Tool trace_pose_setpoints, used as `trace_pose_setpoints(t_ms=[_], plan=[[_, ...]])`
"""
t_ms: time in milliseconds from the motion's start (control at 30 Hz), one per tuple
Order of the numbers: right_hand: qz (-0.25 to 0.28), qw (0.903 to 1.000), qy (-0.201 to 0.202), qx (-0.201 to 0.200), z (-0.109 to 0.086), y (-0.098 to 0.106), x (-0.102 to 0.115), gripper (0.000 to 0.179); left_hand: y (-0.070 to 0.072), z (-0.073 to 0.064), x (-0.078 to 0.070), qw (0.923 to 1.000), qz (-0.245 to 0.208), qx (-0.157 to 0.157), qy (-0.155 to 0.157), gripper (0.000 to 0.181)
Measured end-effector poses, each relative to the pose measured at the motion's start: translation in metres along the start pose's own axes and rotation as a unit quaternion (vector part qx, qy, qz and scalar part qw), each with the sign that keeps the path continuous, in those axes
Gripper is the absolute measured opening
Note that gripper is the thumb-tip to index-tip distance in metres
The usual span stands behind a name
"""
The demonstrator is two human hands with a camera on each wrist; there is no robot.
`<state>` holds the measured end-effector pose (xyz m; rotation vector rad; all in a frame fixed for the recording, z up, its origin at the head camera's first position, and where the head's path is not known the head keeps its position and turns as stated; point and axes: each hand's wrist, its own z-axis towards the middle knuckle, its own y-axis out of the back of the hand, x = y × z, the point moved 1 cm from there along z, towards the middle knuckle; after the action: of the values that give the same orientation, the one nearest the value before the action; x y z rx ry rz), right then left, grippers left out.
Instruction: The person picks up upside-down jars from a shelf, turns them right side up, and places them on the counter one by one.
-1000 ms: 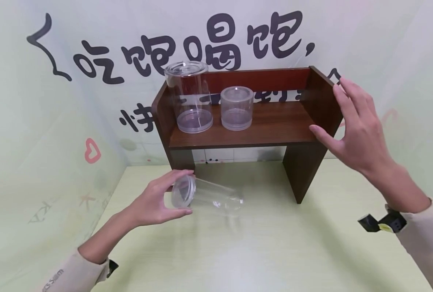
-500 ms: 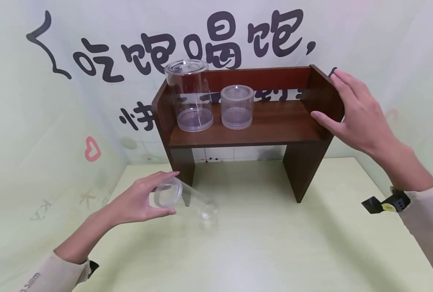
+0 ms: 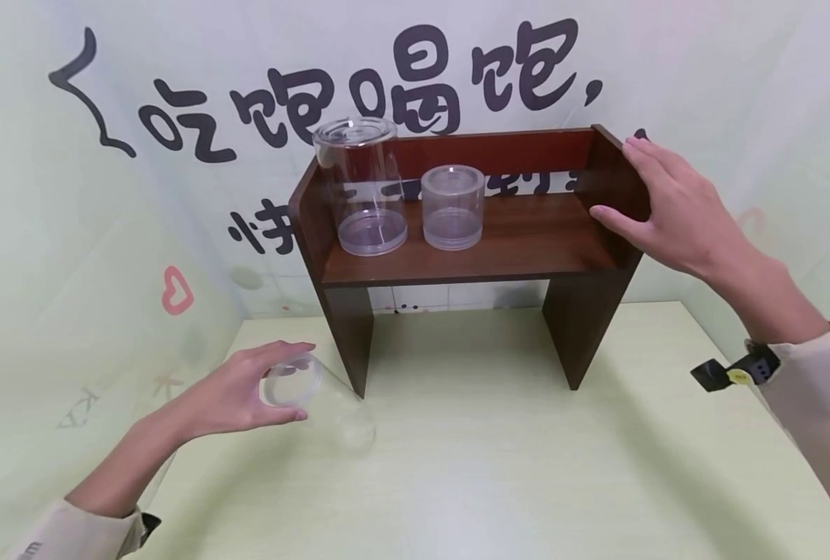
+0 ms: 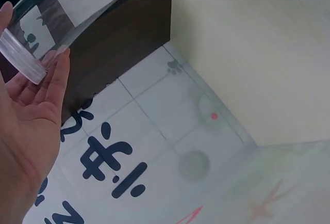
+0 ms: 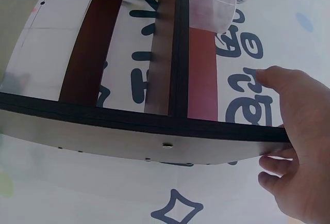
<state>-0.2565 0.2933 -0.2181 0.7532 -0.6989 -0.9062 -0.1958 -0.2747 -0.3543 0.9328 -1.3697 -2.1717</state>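
My left hand [image 3: 232, 400] grips a tall clear plastic jar [image 3: 355, 428] round its lidded end, thumb below and fingers above. The jar is tilted, its far end pointing down and right, left of the shelf's front. In the left wrist view, its ridged rim [image 4: 23, 59] lies against the fingers. A brown wooden desk shelf [image 3: 471, 268] stands on the table. My right hand [image 3: 681, 206] holds its right side panel [image 5: 221, 149], thumb inside and fingers on the outer face. On the upper board stand a large clear jar [image 3: 362, 187] and a shorter one [image 3: 453, 210].
The pale green table [image 3: 471, 467] stretches in front of and beneath the shelf. Behind it hangs a printed backdrop [image 3: 260, 39] with large dark characters, which continues down the left and right sides.
My left hand has moved left and slightly down with the jar, away from beneath the shelf. The right hand has shifted left onto the side panel. Both standing jars stay put.
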Motion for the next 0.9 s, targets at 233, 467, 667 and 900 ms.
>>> trace_pose_setpoints(t_ms=[233, 467, 667, 900], plan=[[-0.011, 0.9997, -0.014, 0.017, 0.001, -0.001, -0.003, 0.08, 0.005, -0.002, 0.007, 0.9989, 0.009, 0.029, 0.037, 0.08], [-0.008, 1.0, 0.002, -0.002, 0.001, -0.006, -0.004, 0.078, 0.01, -0.003, 0.01, 0.9969, 0.022, 0.056, 0.051, 0.082], [-0.001, 0.9997, 0.007, -0.022, 0.001, -0.009, -0.002, 0.076, 0.007, -0.006, 0.016, 0.9936, 0.034, 0.084, 0.068, 0.089], [0.002, 0.9995, 0.006, -0.032, 0.003, -0.01, -0.001, 0.076, 0.006, -0.005, 0.02, 0.9938, 0.039, 0.084, 0.062, 0.092]])
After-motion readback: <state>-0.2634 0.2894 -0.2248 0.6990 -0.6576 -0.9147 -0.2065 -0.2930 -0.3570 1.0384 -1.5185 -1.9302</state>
